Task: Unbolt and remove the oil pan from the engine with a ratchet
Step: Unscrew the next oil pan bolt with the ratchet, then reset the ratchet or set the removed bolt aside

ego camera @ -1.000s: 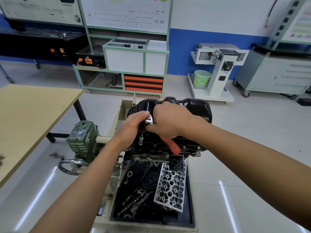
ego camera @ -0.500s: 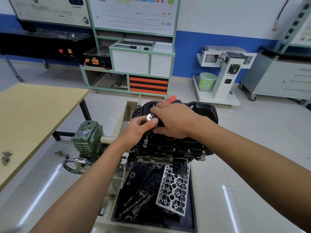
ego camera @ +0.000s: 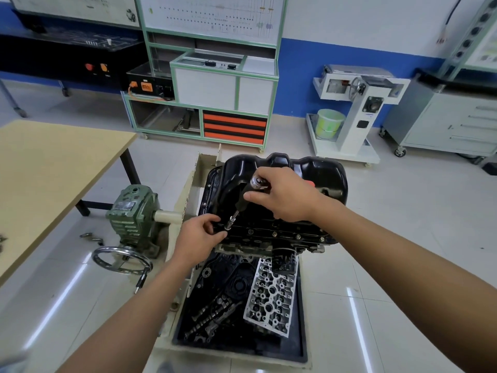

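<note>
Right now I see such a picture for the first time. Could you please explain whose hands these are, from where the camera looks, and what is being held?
There is no robot here: a person works with two bare hands, and the one camera sits on the person's head, looking forward and down. The glossy black metal oil pan sits on top of the upturned dark engine. The right hand grips the head of a chrome ratchet with a red handle; the left hand pinches its socket end at the pan's rim. Below, a black tray holds a silver cylinder head.
</note>
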Motion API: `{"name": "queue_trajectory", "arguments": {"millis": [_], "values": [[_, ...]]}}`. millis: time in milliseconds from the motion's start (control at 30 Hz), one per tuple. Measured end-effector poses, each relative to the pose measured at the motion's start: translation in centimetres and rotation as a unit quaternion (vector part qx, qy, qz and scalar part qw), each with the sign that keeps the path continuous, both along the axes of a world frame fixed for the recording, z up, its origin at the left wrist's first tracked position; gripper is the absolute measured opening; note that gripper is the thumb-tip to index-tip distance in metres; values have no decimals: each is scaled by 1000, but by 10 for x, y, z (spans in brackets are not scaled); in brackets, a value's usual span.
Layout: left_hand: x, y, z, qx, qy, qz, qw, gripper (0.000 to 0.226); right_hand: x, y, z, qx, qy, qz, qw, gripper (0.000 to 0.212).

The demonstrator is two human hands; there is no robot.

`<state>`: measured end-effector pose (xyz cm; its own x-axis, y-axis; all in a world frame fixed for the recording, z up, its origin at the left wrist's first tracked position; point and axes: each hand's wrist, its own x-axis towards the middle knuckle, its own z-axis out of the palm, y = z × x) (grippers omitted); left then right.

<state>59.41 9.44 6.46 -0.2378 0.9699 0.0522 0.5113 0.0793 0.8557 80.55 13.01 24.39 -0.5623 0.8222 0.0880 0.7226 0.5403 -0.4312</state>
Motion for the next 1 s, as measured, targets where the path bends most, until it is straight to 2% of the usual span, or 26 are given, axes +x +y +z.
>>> {"name": "queue_trajectory", "arguments": {"millis": [200, 333, 467, 567, 700, 800, 900, 1000], "values": [[17, 3, -7, -29, 75, 36, 996, 30, 4, -5, -5, -35, 74, 1, 997, 25], [30, 4, -4, -37, 92, 74, 992, 19, 3, -6, -5, -36, 88, 1, 995, 23], [38, 6, -4, -36, 91, 75, 992, 17, 4, -5, -4, -48, 98, -9, 994, 24], [38, 3, -6, -29, 83, 70, 994, 24, 3, -8, -5, -48, 99, -9, 994, 25], [42, 1, -4, 10, 82, 72, 994, 28, 4, -14, -3, -2, 127, -29, 991, 29], [43, 1, 1, 38, 81, 53, 995, 21, 5, -11, 11, 15, 124, -34, 992, 28], [39, -1, 7, 48, 91, 41, 994, 17, 5, -7, 18, -22, 149, -44, 988, 35], [27, -4, 18, 59, 93, 41, 993, 14, 9, 1, 20, -94, 218, -72, 969, 30]]}}
